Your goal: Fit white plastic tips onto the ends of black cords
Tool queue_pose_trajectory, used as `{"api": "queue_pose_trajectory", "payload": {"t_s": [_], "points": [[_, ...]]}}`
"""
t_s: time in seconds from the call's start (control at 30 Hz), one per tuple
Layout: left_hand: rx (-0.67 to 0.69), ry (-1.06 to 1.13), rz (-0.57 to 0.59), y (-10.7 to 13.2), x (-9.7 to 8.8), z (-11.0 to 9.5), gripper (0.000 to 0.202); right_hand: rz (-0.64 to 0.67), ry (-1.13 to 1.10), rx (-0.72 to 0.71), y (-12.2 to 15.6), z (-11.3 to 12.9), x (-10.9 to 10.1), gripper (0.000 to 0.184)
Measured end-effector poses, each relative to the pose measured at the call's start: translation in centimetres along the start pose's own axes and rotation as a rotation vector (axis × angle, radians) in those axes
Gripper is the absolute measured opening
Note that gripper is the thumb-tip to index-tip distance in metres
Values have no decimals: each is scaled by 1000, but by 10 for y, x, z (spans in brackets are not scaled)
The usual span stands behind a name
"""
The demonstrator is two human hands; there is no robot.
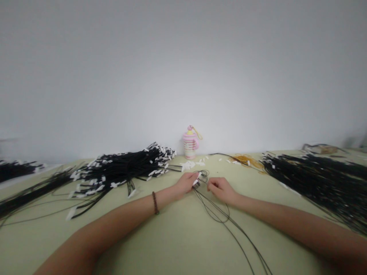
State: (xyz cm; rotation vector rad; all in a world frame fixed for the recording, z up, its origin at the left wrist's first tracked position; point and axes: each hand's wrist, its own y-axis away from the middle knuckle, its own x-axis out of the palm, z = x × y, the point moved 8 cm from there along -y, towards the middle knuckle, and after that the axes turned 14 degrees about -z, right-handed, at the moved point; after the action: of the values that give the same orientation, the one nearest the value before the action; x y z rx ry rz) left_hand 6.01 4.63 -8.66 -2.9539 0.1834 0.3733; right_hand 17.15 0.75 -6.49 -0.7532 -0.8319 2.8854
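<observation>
My left hand [186, 183], a dark beaded bracelet on its wrist, grips a white plastic connector [196, 179] between thumb and fingers. Thin black wires [220, 214] run from the connector, loop over the table and trail off toward the near edge. A small tangle of their ends curls up just beyond the connector. Close by on the right, my right hand [223, 190] is closed, its thumb and forefinger curled together near the wires. Whatever sits between those fingertips is too small to make out.
Black cables with white connectors lie in a heap [126, 164] at the left. More black wires [315, 183] spread across the right. Loose white connectors [188, 165] and yellow wires [248, 159] lie beyond my hands, with a pink-and-white cup [189, 145] by the wall.
</observation>
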Motion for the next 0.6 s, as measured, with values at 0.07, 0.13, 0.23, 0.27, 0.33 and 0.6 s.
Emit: {"api": "queue_pose_trajectory", "payload": {"t_s": [0.07, 0.13, 0.23, 0.27, 0.33, 0.6], "points": [[-5, 2, 6, 1, 1, -1, 43, -9, 13, 7, -2, -3, -1, 19], [-7, 6, 14, 1, 1, -2, 42, -23, 19, 27, -5, -7, -2, 20], [-10, 3, 14, 1, 2, -2, 42, -31, 16, 56, -8, -12, -2, 22], [-12, 0, 12, 1, 2, -2, 43, -19, 12, 61, -9, -12, -1, 23], [-15, -5, 8, 1, 1, -1, 44, 31, 2, 62, -8, -12, 4, 21], [-7, -6, 6, 2, 1, -4, 43, 141, 21, 8, 0, -4, 15, 34]]}}
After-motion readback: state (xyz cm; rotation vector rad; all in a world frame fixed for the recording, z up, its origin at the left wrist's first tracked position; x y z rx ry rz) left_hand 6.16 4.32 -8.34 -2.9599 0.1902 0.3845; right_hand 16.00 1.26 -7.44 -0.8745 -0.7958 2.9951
